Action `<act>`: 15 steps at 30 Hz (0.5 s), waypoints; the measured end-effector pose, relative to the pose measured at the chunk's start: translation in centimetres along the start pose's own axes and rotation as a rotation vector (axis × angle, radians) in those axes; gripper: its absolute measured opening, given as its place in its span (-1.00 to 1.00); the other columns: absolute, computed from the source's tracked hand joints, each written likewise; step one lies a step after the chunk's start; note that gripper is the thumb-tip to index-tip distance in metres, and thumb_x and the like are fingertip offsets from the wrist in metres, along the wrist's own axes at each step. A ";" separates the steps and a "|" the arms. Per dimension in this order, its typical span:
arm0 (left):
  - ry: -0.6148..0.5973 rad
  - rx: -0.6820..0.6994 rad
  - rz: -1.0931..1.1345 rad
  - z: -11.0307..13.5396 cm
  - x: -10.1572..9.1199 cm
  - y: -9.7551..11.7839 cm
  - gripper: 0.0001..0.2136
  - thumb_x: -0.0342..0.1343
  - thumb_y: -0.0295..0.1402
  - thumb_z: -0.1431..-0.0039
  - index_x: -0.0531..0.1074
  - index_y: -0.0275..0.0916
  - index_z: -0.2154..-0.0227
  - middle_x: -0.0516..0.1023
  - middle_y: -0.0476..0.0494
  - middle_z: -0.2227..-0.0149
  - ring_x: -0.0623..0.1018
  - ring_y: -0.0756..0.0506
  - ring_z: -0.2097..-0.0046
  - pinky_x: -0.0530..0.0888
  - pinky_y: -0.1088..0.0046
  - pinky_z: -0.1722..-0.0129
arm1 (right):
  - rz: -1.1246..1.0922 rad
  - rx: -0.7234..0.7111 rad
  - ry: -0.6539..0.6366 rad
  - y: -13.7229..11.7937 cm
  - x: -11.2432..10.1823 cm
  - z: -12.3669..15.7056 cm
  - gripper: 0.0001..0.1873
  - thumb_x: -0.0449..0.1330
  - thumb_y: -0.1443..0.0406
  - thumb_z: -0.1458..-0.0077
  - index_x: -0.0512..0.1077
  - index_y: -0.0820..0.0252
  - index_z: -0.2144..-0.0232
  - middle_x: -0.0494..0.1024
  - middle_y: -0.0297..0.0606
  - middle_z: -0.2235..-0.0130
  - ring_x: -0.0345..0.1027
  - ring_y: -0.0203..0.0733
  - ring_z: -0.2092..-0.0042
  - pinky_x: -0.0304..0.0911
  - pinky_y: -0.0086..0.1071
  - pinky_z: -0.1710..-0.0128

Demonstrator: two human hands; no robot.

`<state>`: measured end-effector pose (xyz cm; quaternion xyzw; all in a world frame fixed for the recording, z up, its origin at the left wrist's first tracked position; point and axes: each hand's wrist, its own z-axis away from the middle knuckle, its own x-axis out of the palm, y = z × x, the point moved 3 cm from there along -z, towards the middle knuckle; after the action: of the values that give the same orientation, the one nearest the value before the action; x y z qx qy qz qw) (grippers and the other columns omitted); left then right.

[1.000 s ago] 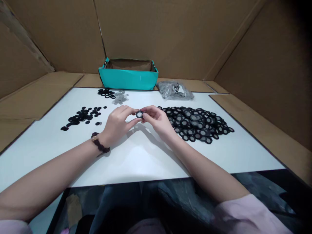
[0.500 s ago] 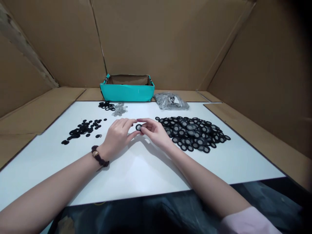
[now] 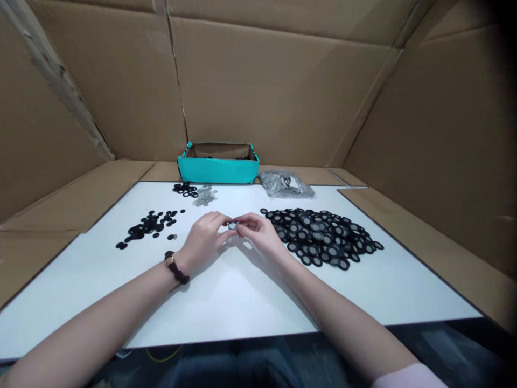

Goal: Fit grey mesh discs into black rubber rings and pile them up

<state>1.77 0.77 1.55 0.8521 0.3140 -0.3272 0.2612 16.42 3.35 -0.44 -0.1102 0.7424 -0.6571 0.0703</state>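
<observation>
Between my two hands, above the middle of the white table [image 3: 226, 302], is a small black-rimmed disc with a grey centre [image 3: 233, 226]. My left hand [image 3: 207, 234], with a dark bracelet at its wrist, pinches the disc's left side between thumb and fingers. Thumb and fingertips of my right hand [image 3: 258, 233] grip the right side. The fingertips partly cover the disc's rim. To the right of my right hand lies a large pile of similar black-rimmed discs [image 3: 319, 234]. Several small black discs [image 3: 147, 225] are scattered left of my left hand.
At the back stands a turquoise box [image 3: 218, 171] with dark pieces inside. Beside it lies a clear plastic bag [image 3: 286, 184] of grey pieces. Black rings [image 3: 184, 189] and translucent grey discs [image 3: 205, 195] sit before the box. Cardboard walls [image 3: 283, 91] enclose the table.
My left fingers have closed onto the disc, which only my right hand gripped before. The disc looks more tilted. The whole view has shifted, so things appear lower.
</observation>
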 end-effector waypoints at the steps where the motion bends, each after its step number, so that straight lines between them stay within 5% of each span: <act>1: -0.034 -0.023 0.000 -0.1 0.1 -0.3 -0.81 0.13 -0.24 -0.12 0.39 -0.25 0.29 0.50 -0.15 0.30 0.49 -0.14 0.21 0.46 0.28 0.22 | 0.056 -0.003 0.019 -0.1 -0.4 -0.2 -0.81 0.17 0.31 0.16 0.44 0.27 0.40 0.49 -0.28 0.47 0.33 -0.31 0.46 0.25 -0.39 0.36; 5: -0.070 -0.206 -0.151 -1.0 -0.6 -3.6 -0.61 0.11 -0.19 -0.11 0.32 -0.26 0.03 0.36 -0.30 -0.03 0.30 -0.27 -0.13 0.29 0.10 -0.09 | 0.496 -0.083 0.209 -1.3 -3.2 -0.9 -0.78 0.00 0.38 0.03 0.45 0.28 0.41 0.49 -0.23 0.44 0.33 -0.24 0.41 0.20 -0.38 0.34; 8: -0.137 -0.489 -0.285 -1.6 -2.2 -8.2 -0.56 -0.04 -0.21 -0.20 0.27 -0.43 -0.03 0.32 -0.44 -0.05 0.29 -0.27 -0.15 0.27 0.20 -0.11 | 0.856 -0.089 0.275 -2.3 -5.1 -1.0 -0.73 -0.08 0.45 -0.08 0.42 0.30 0.34 0.51 -0.14 0.30 0.34 -0.15 0.24 0.16 -0.36 0.21; 10: -0.318 -0.676 -0.384 -1.8 -3.1 -11.5 -0.60 -0.12 -0.25 -0.22 0.33 -0.44 0.01 0.40 -0.42 0.01 0.35 -0.26 -0.11 0.28 0.26 -0.09 | 1.041 -0.001 0.270 -2.6 -5.8 -0.9 -0.73 -0.08 0.45 -0.14 0.40 0.34 0.24 0.51 -0.06 0.25 0.33 -0.09 0.17 0.14 -0.35 0.18; 15: -0.350 -0.782 -0.465 -3.1 -4.4 -16.4 -0.67 -0.15 -0.43 -0.17 0.37 -0.41 0.06 0.48 -0.43 0.10 0.48 -0.22 0.03 0.37 0.33 0.05 | 1.244 0.046 0.187 -3.6 -5.4 -0.3 -0.75 -0.09 0.41 -0.22 0.37 0.38 0.20 0.51 -0.01 0.22 0.29 -0.01 0.12 0.09 -0.36 0.16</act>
<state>-11.17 12.11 2.81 0.5297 0.5467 -0.3727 0.5307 21.77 4.64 2.96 0.4017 0.6564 -0.5159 0.3763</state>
